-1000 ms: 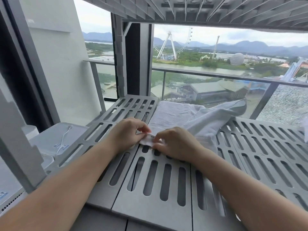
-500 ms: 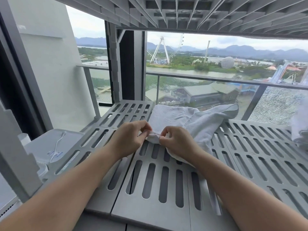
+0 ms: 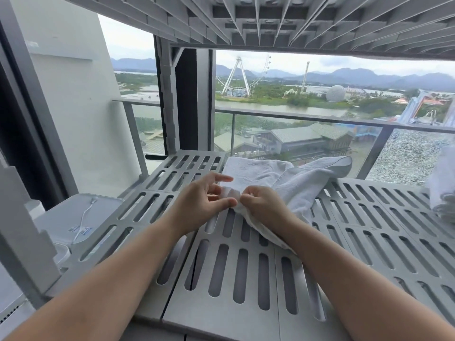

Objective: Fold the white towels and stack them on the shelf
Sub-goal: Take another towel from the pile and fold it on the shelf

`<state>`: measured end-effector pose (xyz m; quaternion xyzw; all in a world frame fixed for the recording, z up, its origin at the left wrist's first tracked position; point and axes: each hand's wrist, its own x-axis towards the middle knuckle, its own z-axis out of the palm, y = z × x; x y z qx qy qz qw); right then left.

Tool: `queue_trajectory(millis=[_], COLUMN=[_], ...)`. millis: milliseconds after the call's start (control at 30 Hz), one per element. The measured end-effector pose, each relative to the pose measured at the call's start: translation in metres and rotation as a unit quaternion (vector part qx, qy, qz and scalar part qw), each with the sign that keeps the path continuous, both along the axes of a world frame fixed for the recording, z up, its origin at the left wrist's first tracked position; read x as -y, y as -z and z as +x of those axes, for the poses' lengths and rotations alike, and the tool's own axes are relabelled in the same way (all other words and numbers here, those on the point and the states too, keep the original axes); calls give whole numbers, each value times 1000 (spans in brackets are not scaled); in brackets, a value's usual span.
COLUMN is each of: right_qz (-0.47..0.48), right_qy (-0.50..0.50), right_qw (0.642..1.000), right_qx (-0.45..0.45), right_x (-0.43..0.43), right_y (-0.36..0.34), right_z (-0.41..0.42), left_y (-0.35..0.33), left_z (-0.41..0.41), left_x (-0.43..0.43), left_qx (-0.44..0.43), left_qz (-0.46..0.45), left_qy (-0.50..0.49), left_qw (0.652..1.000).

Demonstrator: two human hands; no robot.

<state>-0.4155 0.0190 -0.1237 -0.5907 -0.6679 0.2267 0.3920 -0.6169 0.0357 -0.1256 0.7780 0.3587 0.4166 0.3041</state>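
Step in hand, by judgement: finding and squaring one corner of the white towel [image 3: 258, 173] ahead of a first fold. Towel position: spread but rumpled on the grey slatted shelf [image 3: 246, 271], at 12 to 2 o'clock from the hands, with one edge trailing toward 5 o'clock under the right forearm. Right hand [image 3: 264, 209]: curled, pinching the near corner between thumb and fingertips. Left hand [image 3: 202, 205]: loosely spread, index finger straight toward 1 o'clock, thumb tip touching the same corner, no closed pinch visible. Second towel [image 3: 442, 190]: rolled or folded, at 3 o'clock against the right edge of view. White appliance [image 3: 81, 217] with a cable: at 9 o'clock, below shelf level. Glass railing [image 3: 295, 119]: at 12 o'clock, beyond the far edge of the shelf. Risks from here, by judgement: skewed fold, from lifting with a one-handed pinch and an unmatched second corner. Snagging or sagging of cloth into the open slots, from dragging instead of lifting. Bunching under the right forearm, from leaving the trailing edge pinned during the pull. Slippage of the far flap off the back of the shelf toward the railing, from pushing the cloth toward 12 o'clock. Close the left pinch before any lift.
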Motion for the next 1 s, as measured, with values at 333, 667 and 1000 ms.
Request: queue_trajectory(millis=[333,667,1000], right_qz=[98,151,208], right_qy=[-59,-17,29], right_qw=[989,986,976], right_qx=[-92,-71,53], right_x=[15,16,11], right_y=[8,6,7], right_z=[10,8,4], left_y=[-5,-5,-5], left_z=[19,23,19], left_x=[-1,1,-2], left_qx=[-6,112,127], left_qz=[57,-105,-97], left_qy=[-65,32,2], left_qw=[996,988,987])
